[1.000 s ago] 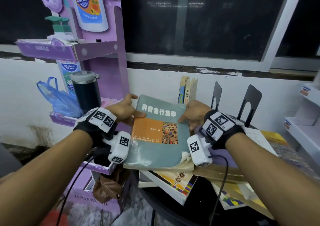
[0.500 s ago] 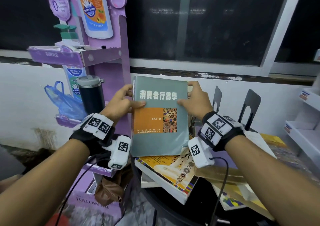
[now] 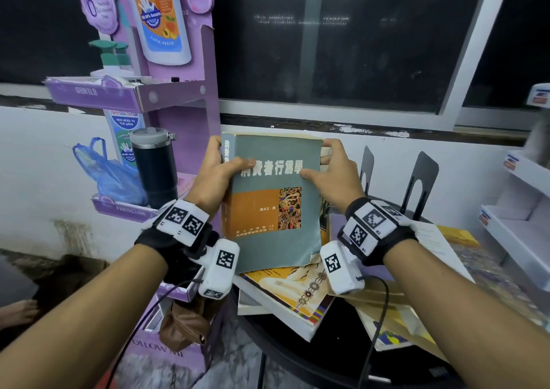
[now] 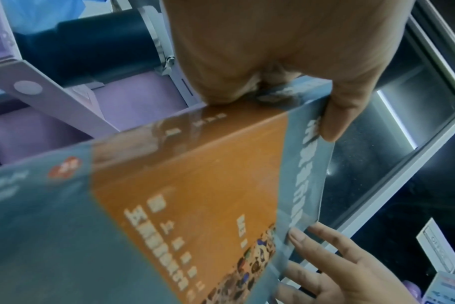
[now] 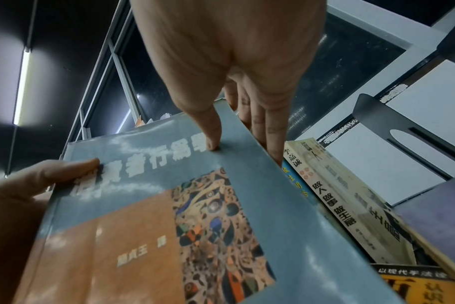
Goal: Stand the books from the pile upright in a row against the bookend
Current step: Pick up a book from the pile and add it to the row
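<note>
Raised upright since earlier, book (image 3: 272, 201) gripped between left hand (image 3: 214, 177) and right hand (image 3: 333, 177); its loose cover could tear.

My left hand (image 3: 212, 177) and right hand (image 3: 334, 174) now hold the grey-green book (image 3: 272, 201) fully upright above the pile (image 3: 285, 296), where a second ago it lay tilted on top of it. Its cover now faces me, hiding the two standing books that showed beside the bookend (image 3: 366, 171).
</note>
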A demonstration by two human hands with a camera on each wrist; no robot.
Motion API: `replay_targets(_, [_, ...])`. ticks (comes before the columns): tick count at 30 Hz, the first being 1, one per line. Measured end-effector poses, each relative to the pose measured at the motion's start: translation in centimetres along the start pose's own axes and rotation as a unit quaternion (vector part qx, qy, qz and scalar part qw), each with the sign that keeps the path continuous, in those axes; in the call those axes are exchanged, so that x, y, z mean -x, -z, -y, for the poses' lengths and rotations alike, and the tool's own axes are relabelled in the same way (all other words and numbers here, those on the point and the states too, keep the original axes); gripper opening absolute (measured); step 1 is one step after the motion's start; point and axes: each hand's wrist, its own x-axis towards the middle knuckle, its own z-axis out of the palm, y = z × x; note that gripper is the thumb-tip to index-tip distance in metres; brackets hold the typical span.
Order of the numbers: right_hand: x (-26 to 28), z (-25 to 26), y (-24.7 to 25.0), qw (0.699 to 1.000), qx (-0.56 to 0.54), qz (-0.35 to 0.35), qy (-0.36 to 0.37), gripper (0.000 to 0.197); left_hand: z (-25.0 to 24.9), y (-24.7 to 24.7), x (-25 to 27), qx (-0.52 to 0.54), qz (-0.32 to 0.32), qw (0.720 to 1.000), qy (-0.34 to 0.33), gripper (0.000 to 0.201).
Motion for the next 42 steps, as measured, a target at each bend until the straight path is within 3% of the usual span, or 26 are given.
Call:
replay_targets(5, [-0.6,0.7,0.1,1.000,-0.004,0.019,0.008,0.053,0.4,-0.7,1.3,0.034,-0.064,0.997,-0.009,0.038])
replay_targets(9, [-0.8,0.8,-0.1,0.999,-0.011,0.039,-0.001,0.061,0.3,-2.1,2.4,0.018,-0.073,0.996,-0.048,0.038])
replay_targets(14, [-0.7,0.5,0.3,0.997,-0.010,0.074,-0.004,0.060,-0.5,-2.7,2.9,0.008,-0.033,0.999,-0.033,0.033])
replay_targets(18, [-0.7,1.0,0.4,0.996,0.033,0.086,0.009,0.059,-1.3,-2.3,2.9,0.027,0.031,0.999,0.014,0.051])
replay_targets(23, [0.8,1.7,0.4,0.986,0.064,0.148,0.044,0.088,-1.8,-1.6,3.4,0.078,0.076,0.992,0.061,0.043])
replay_targets(30, [2.7,3.2,1.0,0.976,-0.025,0.207,0.055,0.111,-2.5,-1.7,3.6,0.047,0.084,0.992,0.078,0.047])
replay_targets(39, [3.8,3.0,2.7,0.963,-0.101,0.243,0.062,0.087,-3.3,-1.2,2.0,-0.017,0.169,0.982,0.080,0.032])
replay_targets(42, [3.9,2.8,3.0,0.954,-0.120,0.265,0.070,0.088,-2.3,-1.4,0.5,-0.042,0.158,0.984,0.076,0.035])
